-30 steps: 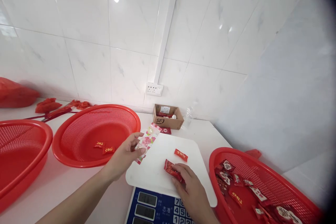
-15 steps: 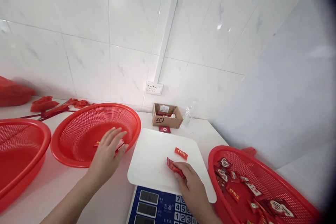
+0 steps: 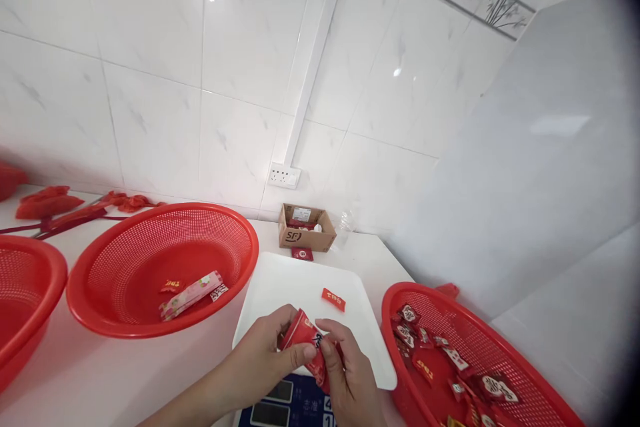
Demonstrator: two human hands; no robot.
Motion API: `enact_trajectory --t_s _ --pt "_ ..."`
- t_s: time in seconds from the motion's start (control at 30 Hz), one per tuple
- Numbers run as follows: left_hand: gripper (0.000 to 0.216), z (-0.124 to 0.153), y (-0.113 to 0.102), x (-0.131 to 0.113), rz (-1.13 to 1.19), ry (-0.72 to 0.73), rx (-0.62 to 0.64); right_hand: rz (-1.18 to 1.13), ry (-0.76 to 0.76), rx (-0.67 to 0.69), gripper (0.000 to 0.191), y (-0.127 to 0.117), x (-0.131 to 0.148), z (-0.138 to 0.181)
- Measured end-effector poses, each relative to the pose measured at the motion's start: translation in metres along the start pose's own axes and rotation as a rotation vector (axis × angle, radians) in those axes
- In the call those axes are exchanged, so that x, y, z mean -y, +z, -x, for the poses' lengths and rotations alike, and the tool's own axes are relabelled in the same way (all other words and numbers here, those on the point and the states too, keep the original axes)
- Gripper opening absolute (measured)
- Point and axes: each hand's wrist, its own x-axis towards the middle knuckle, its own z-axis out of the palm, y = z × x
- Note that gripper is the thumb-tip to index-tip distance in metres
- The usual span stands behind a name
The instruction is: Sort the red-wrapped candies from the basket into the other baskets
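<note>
Both hands pinch one red sweet packet above the white tray of the scale. My left hand grips its left side and my right hand grips its right side, fingers closed. One small red sweet lies alone on the tray. A long pink flowered packet lies inside the middle red basket, beside two small red sweets.
A red basket at the right holds several red sweet packets. Another red basket shows at the left edge. A small cardboard box and a red packet sit by the tiled wall. Red bags lie at the far left.
My left hand dropped the pink flowered packet into the middle basket, then came back to the tray. Both hands now hold the red packet lifted off the tray. The camera tilted up.
</note>
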Motion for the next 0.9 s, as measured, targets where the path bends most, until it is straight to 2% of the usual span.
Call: enact_trajectory --t_s 0.1,0.2,0.3,0.47,0.63,0.73,0.83,0.9 --pt "0.031 0.0 0.0 0.001 0.153 -0.029 0.003 -0.034 0.076 0.006 0.04 0.003 0.003 -0.001" --pt "0.029 0.002 -0.002 0.0 0.249 -0.023 -0.003 -0.181 0.147 -0.006 0.048 0.009 0.004 -0.001" --pt "0.028 0.006 -0.004 -0.004 0.321 0.015 -0.037 -0.354 0.164 0.074 0.056 0.014 0.003 -0.003" --pt "0.023 0.011 -0.007 -0.007 0.197 0.018 -0.071 -0.442 0.135 0.187 0.051 0.017 0.0 -0.006" --pt "0.027 0.009 -0.007 -0.006 0.206 0.0 -0.081 -0.357 0.126 0.243 0.044 0.014 0.001 -0.008" --pt "0.033 0.008 -0.006 -0.002 0.282 -0.02 -0.042 -0.328 0.119 0.247 0.039 0.013 0.002 -0.008" --pt "0.038 0.008 -0.006 0.001 0.411 -0.011 0.056 -0.35 0.115 0.177 0.039 0.013 0.005 -0.007" --pt "0.039 0.009 -0.006 0.003 0.482 0.008 0.112 -0.409 0.118 0.177 0.039 0.013 0.008 -0.006"
